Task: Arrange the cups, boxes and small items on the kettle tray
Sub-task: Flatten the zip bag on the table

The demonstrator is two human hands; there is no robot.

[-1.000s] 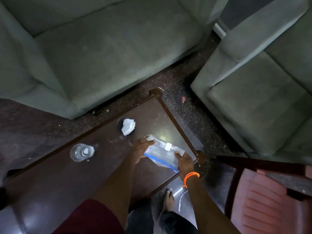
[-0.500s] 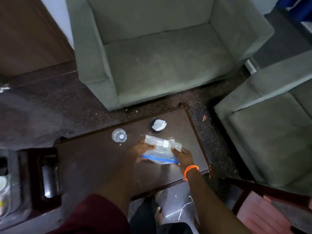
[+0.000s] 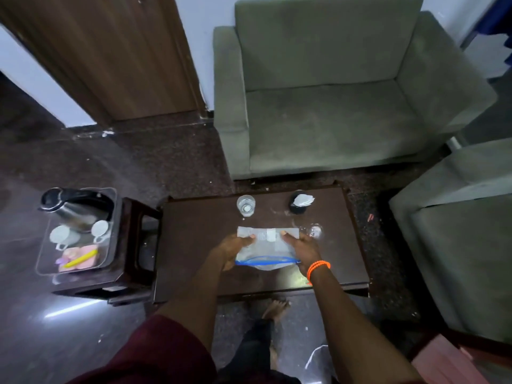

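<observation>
A clear plastic zip bag (image 3: 267,246) with a blue seal strip lies over the dark wooden coffee table (image 3: 194,245). My left hand (image 3: 234,252) grips its left edge and my right hand (image 3: 300,249), with an orange wristband, grips its right edge. Far to the left, a clear kettle tray (image 3: 110,225) rests on a small side table (image 3: 133,245). It carries a black and steel kettle (image 3: 69,207), two white cups (image 3: 59,235) (image 3: 99,228), pink boxes (image 3: 79,260) and a yellow stick-like item (image 3: 81,259).
On the coffee table's far edge stand a glass of water (image 3: 246,205) and a dark cup with crumpled white paper (image 3: 300,202). A small clear item (image 3: 315,231) lies right of the bag. Grey-green armchairs (image 3: 332,106) (image 3: 457,231) flank the table; a pink chair (image 3: 448,361) sits at the bottom right.
The view has swung left and back, so the side table with the kettle tray has come into sight. Both hands keep hold of the bag and have straightened it square to me.
</observation>
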